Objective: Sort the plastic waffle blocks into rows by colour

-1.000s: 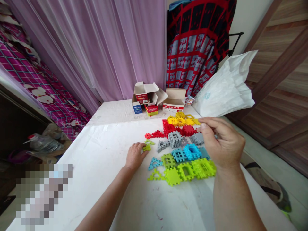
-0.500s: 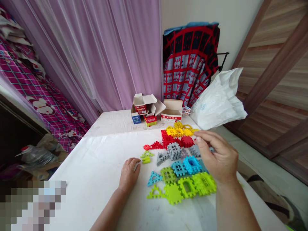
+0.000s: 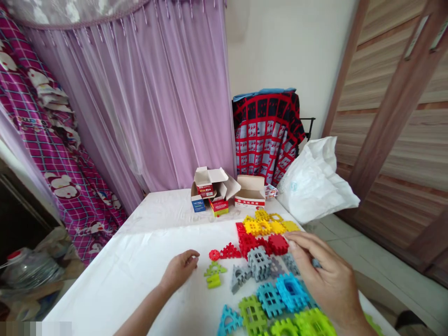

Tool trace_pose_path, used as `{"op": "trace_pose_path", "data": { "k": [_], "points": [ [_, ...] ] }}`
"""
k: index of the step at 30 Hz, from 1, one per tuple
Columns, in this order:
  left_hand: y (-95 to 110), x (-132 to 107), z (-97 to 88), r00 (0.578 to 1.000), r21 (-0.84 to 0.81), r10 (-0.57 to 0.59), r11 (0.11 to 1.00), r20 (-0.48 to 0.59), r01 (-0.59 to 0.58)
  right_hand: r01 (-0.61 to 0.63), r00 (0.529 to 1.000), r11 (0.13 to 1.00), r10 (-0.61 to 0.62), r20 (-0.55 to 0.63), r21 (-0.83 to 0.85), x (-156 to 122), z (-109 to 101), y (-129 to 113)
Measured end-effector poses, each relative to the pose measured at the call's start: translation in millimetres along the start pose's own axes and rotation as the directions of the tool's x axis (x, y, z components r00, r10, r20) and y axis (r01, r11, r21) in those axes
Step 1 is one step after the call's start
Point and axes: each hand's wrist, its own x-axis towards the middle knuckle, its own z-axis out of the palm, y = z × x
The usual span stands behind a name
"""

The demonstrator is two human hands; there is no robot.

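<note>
My left hand (image 3: 179, 270) hovers or rests over the white cloth, left of the blocks. Its fingers curl loosely, and I see nothing in them. Nearest to it are a lime triangle block (image 3: 215, 268) and a small lime piece (image 3: 213, 281). My right hand (image 3: 324, 270) reaches over the right side of the blocks, thumb and index a little apart. Its fingertips are beside a red block (image 3: 278, 244) and the yellow blocks (image 3: 261, 227); I see nothing held. Grey blocks (image 3: 259, 263), blue blocks (image 3: 290, 291) and green blocks (image 3: 252, 315) lie nearer to me.
Opened small cardboard boxes (image 3: 210, 191) and a red-and-white box (image 3: 249, 200) stand at the table's back. A white plastic bag (image 3: 311, 186) sits at the back right. Purple curtains (image 3: 168, 107) hang behind. A clear bottle (image 3: 26, 268) is at the left.
The view has tilted up, so everything sits lower in the picture. My left hand has turned slightly, with its fingers farther from the lime pieces. My right hand stays over the blocks' right side.
</note>
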Motion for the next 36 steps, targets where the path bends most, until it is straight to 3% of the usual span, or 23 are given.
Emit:
{"op": "trace_pose_path", "data": {
  "k": [4, 11, 16, 21, 29, 33, 36],
  "points": [
    [23.4, 59.7, -37.7, 0.975, 0.35, 0.186, 0.927, -0.123, -0.133, -0.015, 1.0, 0.999, 0.015, 0.005, -0.03, 0.1, 0.2, 6.4],
    [61.6, 171.4, -83.9, 0.925, 0.498, 0.267, 0.861, -0.269, -0.103, -0.044, 0.999, 0.992, 0.046, 0.012, -0.117, -3.3, 1.7, 15.6],
    [80.1, 220.6, -102.5, 0.934, 0.484, 0.185, 0.875, -0.304, -0.016, -0.045, 0.998, 0.987, 0.05, 0.028, -0.154, -1.4, 1.3, 15.9],
    [84.1, 240.5, -108.5, 0.937, 0.435, 0.09, 0.898, -0.336, 0.069, -0.06, 0.996, 0.98, 0.071, 0.046, -0.191, -0.8, 2.8, 18.1],
    [71.9, 261.6, -100.2, 0.986, 0.533, 0.065, 0.846, -0.152, 0.026, -0.065, 0.992, 0.977, 0.085, 0.091, -0.206, -4.8, 6.0, 21.3],
    [73.6, 261.6, -95.7, 0.983, 0.62, 0.078, 0.784, -0.166, 0.042, -0.073, 0.991, 0.98, 0.092, 0.097, -0.187, -3.6, 6.7, 18.2],
    [84.4, 249.5, -102.1, 0.975, 0.655, 0.085, 0.752, -0.207, 0.074, -0.071, 0.99, 0.983, 0.091, 0.108, -0.169, -1.5, 5.1, 15.0]
  ]
}}
